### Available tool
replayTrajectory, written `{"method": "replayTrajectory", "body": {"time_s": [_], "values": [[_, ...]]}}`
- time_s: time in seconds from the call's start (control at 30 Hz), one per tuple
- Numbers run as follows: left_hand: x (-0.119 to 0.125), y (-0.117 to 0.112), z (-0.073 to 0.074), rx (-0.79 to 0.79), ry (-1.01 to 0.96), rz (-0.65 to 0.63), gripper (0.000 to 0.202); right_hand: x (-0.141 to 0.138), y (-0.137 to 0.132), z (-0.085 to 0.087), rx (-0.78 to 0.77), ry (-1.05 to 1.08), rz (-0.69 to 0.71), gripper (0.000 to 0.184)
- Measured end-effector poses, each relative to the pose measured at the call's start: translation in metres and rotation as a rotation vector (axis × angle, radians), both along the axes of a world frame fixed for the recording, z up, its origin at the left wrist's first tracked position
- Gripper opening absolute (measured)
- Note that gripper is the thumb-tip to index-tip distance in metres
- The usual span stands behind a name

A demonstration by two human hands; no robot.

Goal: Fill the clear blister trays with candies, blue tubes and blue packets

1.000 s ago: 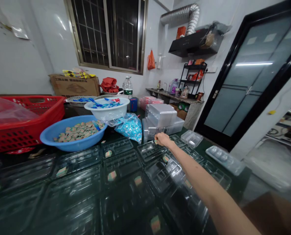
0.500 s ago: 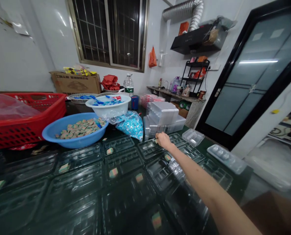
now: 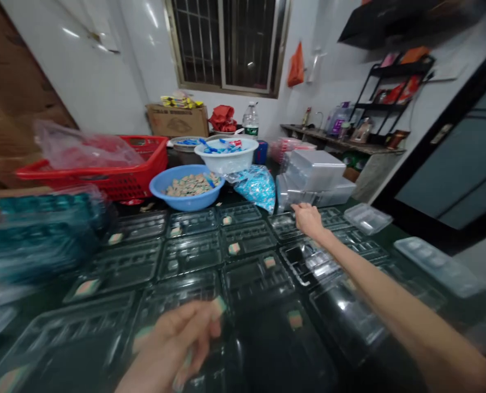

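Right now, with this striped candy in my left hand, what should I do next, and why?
Probably lower the striped candy from your left hand into the clear tray beneath it: neighbouring trays each hold a piece, and none shows in this one.

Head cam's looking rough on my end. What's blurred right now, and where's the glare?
In the head view, the left hand is motion-blurred, as is the clear plastic stack at far left. The right hand looks sharper. Glare sits on the clear plastic tray near the bottom right. The wide lens also tilts the window.
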State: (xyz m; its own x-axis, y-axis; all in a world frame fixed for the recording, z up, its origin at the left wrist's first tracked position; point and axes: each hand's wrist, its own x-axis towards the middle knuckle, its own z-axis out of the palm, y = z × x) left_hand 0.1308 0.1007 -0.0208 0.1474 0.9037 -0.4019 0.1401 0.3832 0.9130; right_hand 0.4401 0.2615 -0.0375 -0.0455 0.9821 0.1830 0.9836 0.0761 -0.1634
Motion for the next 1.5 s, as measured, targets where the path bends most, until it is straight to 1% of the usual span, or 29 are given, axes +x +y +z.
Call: {"method": "replayTrajectory", "body": {"time_s": [0.07,0.13,0.17,0.2,0.27,0.33,0.4,0.43,0.5,0.57,0.6,0.67,0.7,0.77,0.87,0.97,1.07,1.17,1.3,1.4,1.5], "values": [[0.002,0.002,-0.002,0.007,-0.050,-0.022,0.032,-0.029,-0.027,0.008,-0.014,0.104,0.109,0.030],[0.003,0.001,-0.003,0.027,-0.091,-0.040,0.032,-0.063,-0.065,0.013,-0.087,0.244,0.268,0.029],[0.004,-0.001,-0.003,0.037,-0.098,-0.059,0.031,-0.080,-0.085,0.014,-0.205,0.484,0.405,0.027],[0.005,-0.003,-0.003,0.051,-0.100,-0.074,0.031,-0.096,-0.105,0.014,-0.309,0.676,0.473,0.025],[0.006,-0.009,-0.002,0.076,-0.104,-0.106,0.031,-0.120,-0.137,0.014,-0.438,0.931,0.512,0.019],[0.006,-0.017,0.000,0.091,-0.139,-0.136,0.032,-0.133,-0.156,0.015,-0.461,1.060,0.495,0.012],[0.004,-0.023,0.001,0.080,-0.232,-0.099,0.033,-0.137,-0.167,0.020,-0.420,1.131,0.470,0.008],[0.003,-0.025,0.002,0.044,-0.298,-0.043,0.032,-0.137,-0.170,0.023,-0.391,1.156,0.454,0.007],[-0.002,-0.028,0.002,-0.074,-0.448,0.113,0.031,-0.138,-0.178,0.031,-0.356,1.185,0.432,0.007],[-0.009,-0.028,0.001,-0.193,-0.590,0.252,0.028,-0.143,-0.191,0.039,-0.372,1.176,0.430,0.009],[-0.012,-0.027,0.001,-0.227,-0.656,0.303,0.026,-0.147,-0.200,0.041,-0.394,1.161,0.441,0.011],[-0.018,-0.026,-0.001,-0.242,-0.770,0.376,0.023,-0.161,-0.219,0.041,-0.423,1.109,0.474,0.013],[-0.020,-0.026,-0.001,-0.241,-0.813,0.405,0.021,-0.170,-0.228,0.039,-0.405,1.076,0.495,0.013],[-0.022,-0.027,-0.002,-0.241,-0.865,0.430,0.016,-0.188,-0.243,0.031,-0.289,1.010,0.536,0.011],[-0.024,-0.032,-0.003,-0.244,-0.903,0.424,0.007,-0.211,-0.253,0.015,-0.053,0.953,0.544,0.011],[-0.026,-0.039,-0.005,-0.228,-0.949,0.418,0.006,-0.223,-0.252,0.005,0.061,0.961,0.499,0.016],[-0.029,-0.047,-0.007,-0.179,-0.957,0.412,0.016,-0.228,-0.251,0.002,0.122,0.980,0.474,0.016],[-0.031,-0.055,-0.005,-0.110,-0.914,0.404,0.023,-0.229,-0.251,0.000,0.185,1.012,0.431,0.013],[-0.031,-0.063,0.002,-0.067,-0.880,0.367,0.024,-0.228,-0.250,-0.005,0.213,1.072,0.364,0.010],[-0.034,-0.070,0.003,-0.051,-0.838,0.261,0.019,-0.227,-0.250,-0.010,0.228,1.132,0.347,0.009],[-0.039,-0.075,-0.001,-0.047,-0.802,0.125,0.013,-0.225,-0.250,-0.012,0.248,1.165,0.328,0.006]]}}
